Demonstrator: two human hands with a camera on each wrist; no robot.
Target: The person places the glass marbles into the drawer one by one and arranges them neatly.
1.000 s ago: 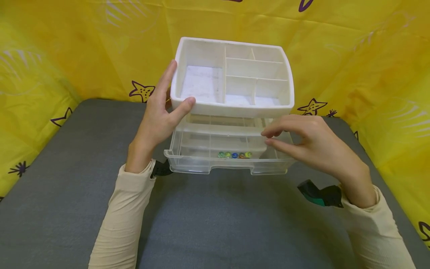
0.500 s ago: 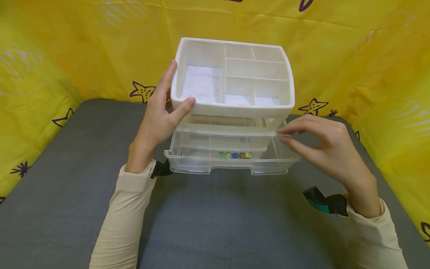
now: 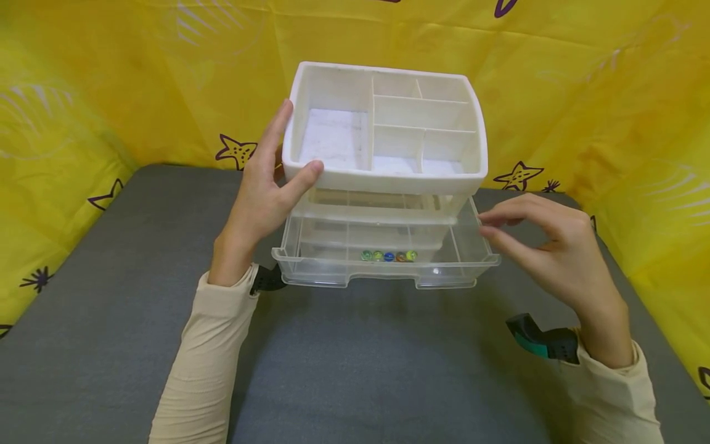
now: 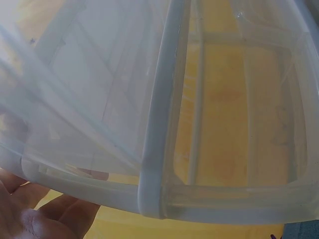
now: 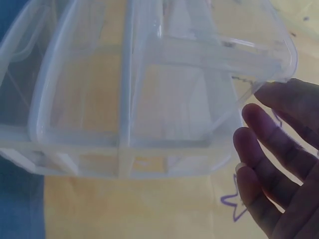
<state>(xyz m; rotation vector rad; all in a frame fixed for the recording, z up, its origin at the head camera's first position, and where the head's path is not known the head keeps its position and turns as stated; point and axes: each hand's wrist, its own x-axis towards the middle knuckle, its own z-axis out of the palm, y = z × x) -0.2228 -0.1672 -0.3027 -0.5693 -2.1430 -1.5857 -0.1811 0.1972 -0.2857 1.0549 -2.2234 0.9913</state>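
A white plastic drawer organizer (image 3: 388,180) stands in the middle of the head view, its top divided into several compartments. My left hand (image 3: 263,191) grips its upper left corner, thumb on the front rim and fingers along the side. Below, a clear drawer (image 3: 385,271) is pulled out toward me. Several glass marbles (image 3: 389,256) lie in a row inside it, green, blue, orange and yellow. At the drawer's right side is my right hand (image 3: 560,246), its fingers loosely bent, the fingertips beside the rim. Whether they touch it is unclear. Nothing shows between them.
A grey tabletop (image 3: 355,364) spreads in front of the organizer and to both sides. Yellow patterned cloth (image 3: 566,74) hangs behind and along the sides. A black and green wrist strap (image 3: 543,340) sits on my right wrist.
My right hand has moved right, from over the drawer to its right edge. The left hand, the organizer and the row of marbles have stayed in place.
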